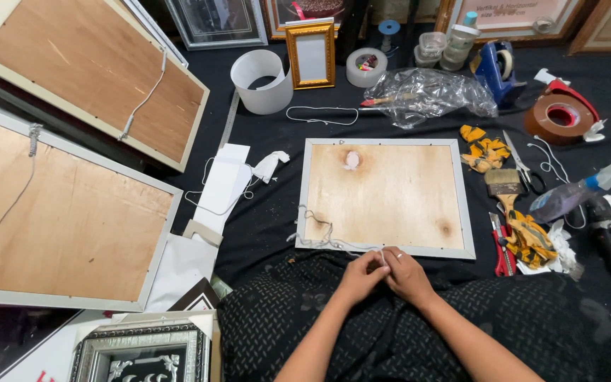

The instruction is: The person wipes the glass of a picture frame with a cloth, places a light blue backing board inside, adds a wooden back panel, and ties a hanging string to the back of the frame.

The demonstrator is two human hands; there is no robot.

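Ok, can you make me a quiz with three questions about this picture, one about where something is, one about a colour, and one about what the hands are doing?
1. Where is the paintbrush?
A. right of the frame lying face down in the middle
B. inside the white ring
C. on the person's lap

2. What colour is the small upright frame?
A. blue
B. gold
C. black

3. What are the two hands doing?
A. resting flat and apart
B. holding scissors
C. pinching a string together

Answers:
1. A, the brush lies just past the right edge of the middle frame.
2. B, its border is shiny gold.
3. C, the left hand and right hand meet at the string by the frame's near edge.
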